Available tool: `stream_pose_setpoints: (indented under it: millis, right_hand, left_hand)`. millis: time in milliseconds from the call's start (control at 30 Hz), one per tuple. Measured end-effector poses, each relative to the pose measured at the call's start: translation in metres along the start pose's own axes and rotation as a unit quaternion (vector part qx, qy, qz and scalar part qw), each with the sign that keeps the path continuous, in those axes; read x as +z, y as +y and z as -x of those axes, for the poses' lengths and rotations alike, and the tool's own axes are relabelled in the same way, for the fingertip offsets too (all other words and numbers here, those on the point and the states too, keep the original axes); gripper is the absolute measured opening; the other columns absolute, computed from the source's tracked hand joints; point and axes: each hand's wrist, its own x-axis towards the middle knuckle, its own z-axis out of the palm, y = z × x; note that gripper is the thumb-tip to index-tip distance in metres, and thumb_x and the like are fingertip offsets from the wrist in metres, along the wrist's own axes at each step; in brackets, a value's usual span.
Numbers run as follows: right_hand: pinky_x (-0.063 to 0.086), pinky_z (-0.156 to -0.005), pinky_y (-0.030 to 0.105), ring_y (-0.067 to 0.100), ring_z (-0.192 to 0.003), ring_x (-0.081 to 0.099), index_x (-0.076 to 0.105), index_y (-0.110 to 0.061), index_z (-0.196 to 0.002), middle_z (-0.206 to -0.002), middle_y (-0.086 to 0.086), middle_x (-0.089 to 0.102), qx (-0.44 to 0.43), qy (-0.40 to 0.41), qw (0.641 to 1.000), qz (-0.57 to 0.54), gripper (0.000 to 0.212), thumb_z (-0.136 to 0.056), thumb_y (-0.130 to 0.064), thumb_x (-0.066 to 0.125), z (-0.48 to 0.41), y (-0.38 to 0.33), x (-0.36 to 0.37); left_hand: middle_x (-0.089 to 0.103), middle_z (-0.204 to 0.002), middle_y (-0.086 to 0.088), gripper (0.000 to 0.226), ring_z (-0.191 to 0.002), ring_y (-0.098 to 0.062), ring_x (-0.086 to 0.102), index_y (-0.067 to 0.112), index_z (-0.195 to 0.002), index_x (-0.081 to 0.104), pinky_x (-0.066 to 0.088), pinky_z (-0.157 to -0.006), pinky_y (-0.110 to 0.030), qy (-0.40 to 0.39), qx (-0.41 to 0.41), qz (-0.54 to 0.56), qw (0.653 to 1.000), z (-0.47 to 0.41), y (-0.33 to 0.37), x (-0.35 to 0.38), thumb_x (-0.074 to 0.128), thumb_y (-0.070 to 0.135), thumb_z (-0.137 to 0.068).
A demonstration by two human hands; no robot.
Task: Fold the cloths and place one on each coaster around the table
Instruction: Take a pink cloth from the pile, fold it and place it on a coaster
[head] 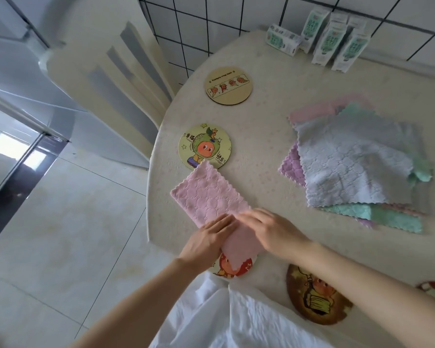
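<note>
Wide flat grip, left hand (209,237) and right hand (270,232) both pressing pink cloth (209,194) down at the table (261,136) edge, guessing to set the fold, near end lapping the red coaster (237,268), stack (357,167) well off right.

Cream slatted chair (146,51), green-and-white cartons (337,43) (one on its side) against tiled wall (211,26), pale floor tiles (60,222)
</note>
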Motion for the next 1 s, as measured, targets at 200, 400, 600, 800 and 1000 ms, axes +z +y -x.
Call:
stream_pose_setpoints:
  millis: [200,400,600,800,1000]
  right_hand:
    - [0.031,-0.110,0.037,0.018,-0.143,0.021,0.019,-0.025,-0.149,-0.156,-0.001,0.021,-0.107,-0.156,0.980,0.060,0.090,-0.076,0.022,0.042,-0.026,0.028,0.000]
    - [0.046,-0.097,0.034,0.018,-0.128,0.041,0.030,-0.025,-0.143,-0.144,-0.003,0.042,-0.170,-0.156,0.968,0.100,0.098,-0.063,0.020,0.062,-0.037,0.049,0.012]
    - [0.043,-0.087,0.023,0.008,-0.102,0.049,0.058,-0.027,-0.124,-0.115,-0.005,0.060,-0.008,-0.183,0.978,-0.098,0.048,-0.082,-0.003,0.060,-0.065,0.041,0.002]
    - [0.027,-0.056,0.028,0.016,-0.057,0.039,0.040,-0.018,-0.059,-0.058,0.000,0.040,0.238,-0.155,0.935,-0.213,0.036,-0.088,-0.033,0.055,-0.119,0.023,0.007]
    - [0.032,-0.057,0.027,0.016,-0.057,0.043,0.046,-0.016,-0.063,-0.061,-0.001,0.046,0.297,-0.197,0.919,-0.169,0.035,-0.079,-0.044,0.061,-0.144,0.018,0.004]
  left_hand:
    - [0.048,-0.143,-0.003,0.058,-0.134,-0.017,0.041,0.015,-0.138,0.048,0.036,-0.109,-0.029,0.022,-0.004,0.055,0.998,0.033,-0.001,-0.006,0.058,0.000,-0.084]
    - [0.067,-0.119,0.000,0.057,-0.106,-0.012,0.063,0.019,-0.122,0.064,0.040,-0.090,-0.003,0.080,-0.188,0.188,0.961,0.041,-0.003,-0.008,0.063,-0.009,-0.072]
    - [0.071,-0.095,-0.005,0.016,-0.088,-0.019,0.069,0.008,-0.099,0.067,0.059,-0.076,-0.036,0.094,-0.417,0.439,0.790,0.019,-0.007,-0.029,0.053,0.013,-0.094]
    - [0.067,-0.106,-0.016,0.039,-0.092,-0.028,0.068,0.004,-0.115,0.055,0.059,-0.073,-0.043,0.111,-0.534,0.580,0.605,0.005,-0.037,-0.033,0.056,0.035,-0.093]
    - [0.072,-0.097,-0.015,0.044,-0.085,-0.029,0.071,0.005,-0.107,0.061,0.059,-0.072,-0.044,0.106,-0.545,0.596,0.580,0.001,-0.046,-0.043,0.059,0.044,-0.089]
